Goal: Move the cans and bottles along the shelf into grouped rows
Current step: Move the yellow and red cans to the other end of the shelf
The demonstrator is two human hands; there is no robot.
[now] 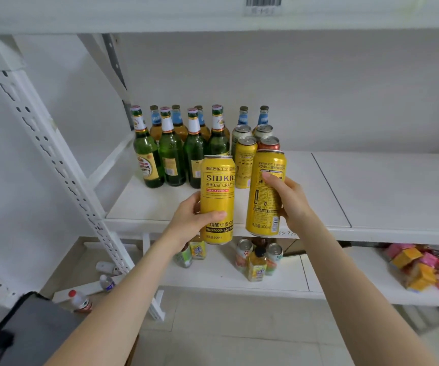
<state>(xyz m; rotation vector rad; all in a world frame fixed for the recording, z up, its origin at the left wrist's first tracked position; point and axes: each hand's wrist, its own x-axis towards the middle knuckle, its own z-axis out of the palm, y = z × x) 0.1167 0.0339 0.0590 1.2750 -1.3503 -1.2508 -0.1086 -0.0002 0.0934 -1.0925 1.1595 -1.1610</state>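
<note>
My left hand [194, 220] grips a tall yellow SIDKRO can [217, 186], held upright in front of the white shelf's [371, 191] front edge. My right hand [288, 199] holds a second yellow can [263, 207] beside it, tilted slightly. Behind them on the shelf stand another yellow can [244, 159], a red-topped can [270, 143] and two pale cans [241, 132]. At the back left several green bottles [171, 157] form a front row, with amber blue-labelled bottles [263, 116] behind.
A perforated white upright [54, 159] slants at the left. The lower shelf [345, 289] holds small cans, juice bottles [256, 265] and colourful packets [424, 268]. Water bottles [81, 302] lie on the floor by a grey bag [28, 334]. The shelf's right half is bare.
</note>
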